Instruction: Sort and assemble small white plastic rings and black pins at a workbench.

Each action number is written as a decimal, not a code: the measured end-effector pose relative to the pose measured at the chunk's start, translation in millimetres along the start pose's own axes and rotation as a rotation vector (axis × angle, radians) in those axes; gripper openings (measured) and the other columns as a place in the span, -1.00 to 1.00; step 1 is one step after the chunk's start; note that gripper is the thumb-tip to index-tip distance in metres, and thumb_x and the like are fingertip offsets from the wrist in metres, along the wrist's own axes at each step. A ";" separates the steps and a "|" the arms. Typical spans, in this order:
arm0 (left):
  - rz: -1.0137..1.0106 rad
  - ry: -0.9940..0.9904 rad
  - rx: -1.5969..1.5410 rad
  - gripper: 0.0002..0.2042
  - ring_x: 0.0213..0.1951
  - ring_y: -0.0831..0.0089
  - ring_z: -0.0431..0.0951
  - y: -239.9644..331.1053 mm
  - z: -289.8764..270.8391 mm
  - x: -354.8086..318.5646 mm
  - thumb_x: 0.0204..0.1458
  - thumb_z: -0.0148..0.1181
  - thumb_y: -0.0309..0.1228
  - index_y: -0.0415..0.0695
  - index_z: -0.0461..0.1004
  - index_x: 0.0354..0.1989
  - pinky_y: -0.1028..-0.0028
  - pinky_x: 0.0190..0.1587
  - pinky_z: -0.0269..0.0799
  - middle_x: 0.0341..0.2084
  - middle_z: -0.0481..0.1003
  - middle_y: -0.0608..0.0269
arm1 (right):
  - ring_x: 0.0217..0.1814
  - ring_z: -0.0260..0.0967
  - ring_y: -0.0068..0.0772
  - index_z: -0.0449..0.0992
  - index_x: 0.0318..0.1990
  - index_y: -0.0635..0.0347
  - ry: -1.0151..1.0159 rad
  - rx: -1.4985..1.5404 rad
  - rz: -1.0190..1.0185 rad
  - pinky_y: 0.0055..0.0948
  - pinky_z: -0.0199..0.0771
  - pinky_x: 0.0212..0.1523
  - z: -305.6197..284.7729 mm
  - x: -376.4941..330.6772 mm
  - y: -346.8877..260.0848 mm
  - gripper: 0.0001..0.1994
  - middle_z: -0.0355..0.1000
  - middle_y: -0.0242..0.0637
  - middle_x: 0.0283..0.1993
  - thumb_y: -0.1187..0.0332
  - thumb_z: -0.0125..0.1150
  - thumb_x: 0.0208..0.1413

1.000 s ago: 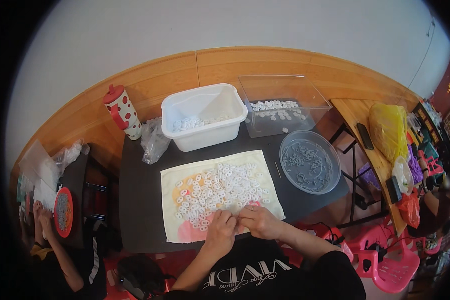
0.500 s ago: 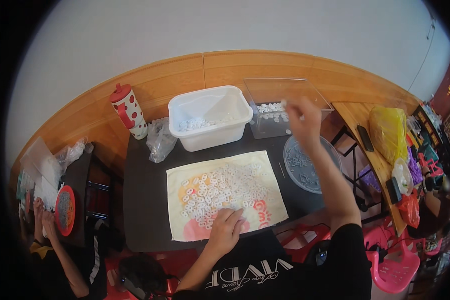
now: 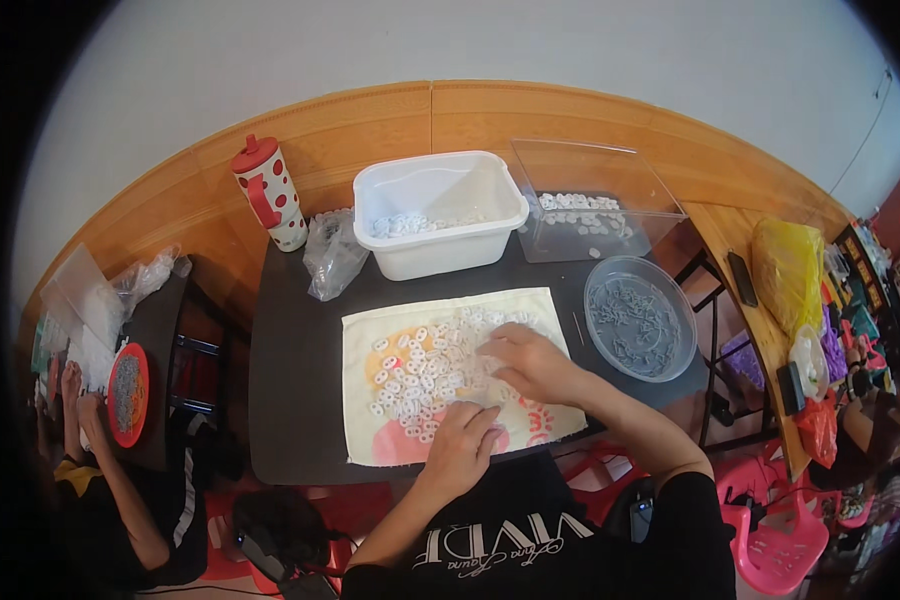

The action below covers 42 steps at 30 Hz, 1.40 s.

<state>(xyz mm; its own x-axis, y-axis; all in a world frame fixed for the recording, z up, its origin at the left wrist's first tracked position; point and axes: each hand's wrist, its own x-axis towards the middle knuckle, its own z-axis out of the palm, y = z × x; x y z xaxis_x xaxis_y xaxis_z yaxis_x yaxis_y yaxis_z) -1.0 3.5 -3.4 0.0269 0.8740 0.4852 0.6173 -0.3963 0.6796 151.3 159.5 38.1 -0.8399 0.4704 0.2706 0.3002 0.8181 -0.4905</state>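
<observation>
A cream cloth [image 3: 362,335] with orange and pink print lies on the dark table [image 3: 290,400]. Many small white ring-like pieces [image 3: 415,375] are spread over it. My right hand [image 3: 532,366] rests on the cloth's right half, fingers stretched left onto the pieces. My left hand [image 3: 465,442] sits at the cloth's near edge, fingers curled down beside the pieces; anything under them is hidden.
Behind the cloth stand a white tub [image 3: 440,215] and a clear box [image 3: 595,200], both holding white pieces. A round clear dish [image 3: 640,320] of grey pieces sits at the right. A red dotted bottle [image 3: 268,190] and a plastic bag [image 3: 332,255] are back left. Another person [image 3: 90,440] works at left.
Half a second ago my right hand was raised over the clear box and dish; it has come back down onto the cloth. My left hand has stayed at the near edge.
</observation>
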 end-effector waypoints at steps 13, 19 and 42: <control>-0.011 0.005 -0.017 -0.72 -0.24 0.09 0.50 -0.7 0.7 -1.5 -0.05 0.35 -0.54 -0.26 0.56 -0.12 0.26 -0.21 0.44 -0.31 0.48 0.05 | -0.20 0.51 -0.01 0.54 -0.23 0.29 0.204 0.085 0.012 -0.26 0.52 -0.25 -10.1 -12.7 9.1 -0.81 0.52 -0.11 -0.25 0.65 0.22 -0.04; -0.008 0.020 -0.014 -0.72 -0.25 0.10 0.49 -0.1 1.1 -0.8 -0.06 0.36 -0.54 -0.25 0.56 -0.12 0.27 -0.23 0.44 -0.32 0.48 0.06 | -0.18 0.46 -0.03 0.55 -0.26 0.22 0.147 0.051 -0.046 -0.20 0.49 -0.20 2.8 -18.5 -1.3 -0.82 0.49 -0.16 -0.26 0.54 0.32 -0.08; -0.324 0.249 -0.620 -0.73 -0.30 0.58 0.51 5.1 11.6 14.6 0.10 0.24 -0.67 -0.31 0.54 0.00 0.60 -0.25 0.45 -0.28 0.50 0.25 | -0.21 0.41 -0.66 0.52 -0.15 0.27 0.141 1.399 0.421 -0.58 0.44 -0.13 11.3 -34.9 -10.4 -0.89 0.49 -0.40 -0.24 0.59 0.23 0.17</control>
<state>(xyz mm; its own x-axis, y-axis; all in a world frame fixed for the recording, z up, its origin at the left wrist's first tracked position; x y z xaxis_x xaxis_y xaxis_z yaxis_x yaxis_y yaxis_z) 11.6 17.5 0.7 -0.3059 0.9135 0.2682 0.0050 -0.2802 0.9599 172.3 130.8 24.4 -0.7285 0.6828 -0.0557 -0.2361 -0.3265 -0.9152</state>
